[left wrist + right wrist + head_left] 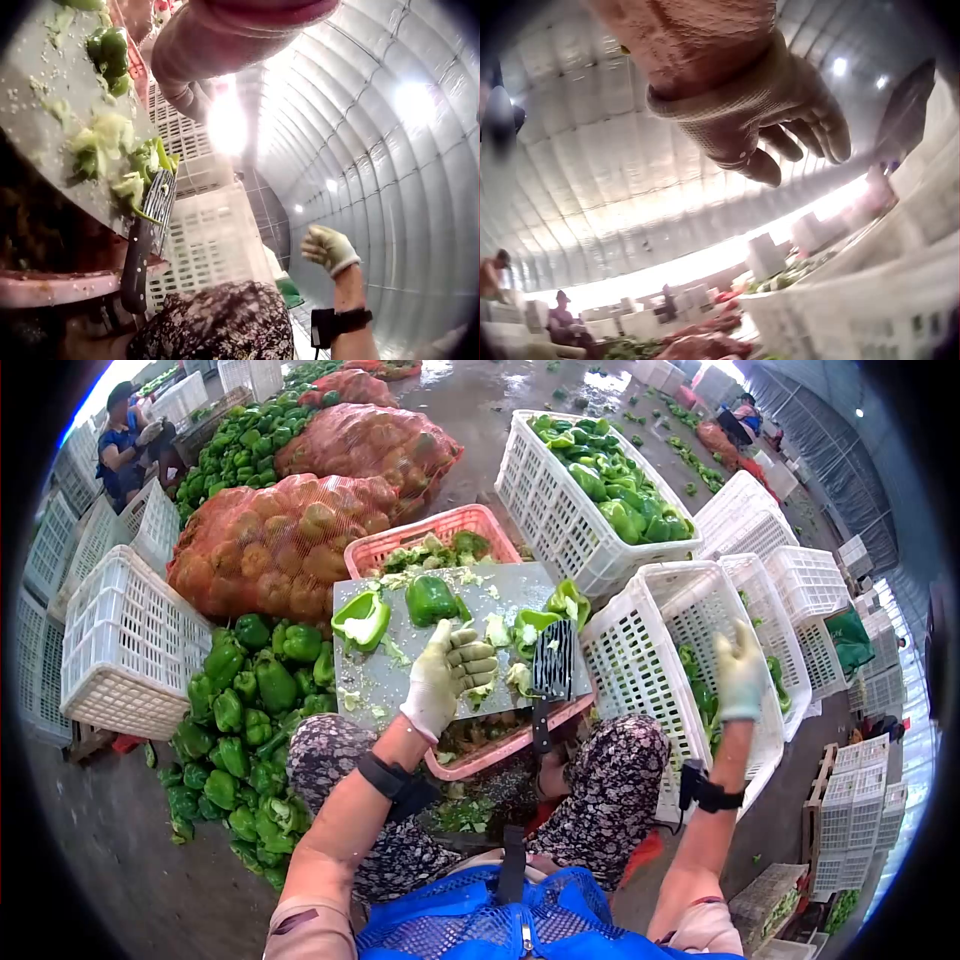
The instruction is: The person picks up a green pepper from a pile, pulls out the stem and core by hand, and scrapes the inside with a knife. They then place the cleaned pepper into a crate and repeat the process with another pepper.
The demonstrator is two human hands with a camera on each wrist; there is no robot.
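My gloved left hand (450,675) hangs over the near side of a grey cutting board (495,586), fingers loosely bent around nothing. Just beyond its fingertips lies a whole green bell pepper (431,600); a cut-open pepper (362,620) rests to the left. Pepper scraps (497,630) and seeds are strewn about the board. A broad-bladed knife (553,660) lies at the board's right edge, its dark handle (136,262) jutting toward me. Above a white crate (655,585) holding some green peppers, my gloved right hand (740,670) is held empty, its fingers (832,131) spread and slightly bent.
The board lies across a pink crate (480,758) with trimmings inside. Loose peppers (235,710) are heaped at left, below red mesh sacks (280,540). A full white crate of peppers (525,495) stands ahead; more crates (130,650) surround me. Other people (125,445) sit farther off.
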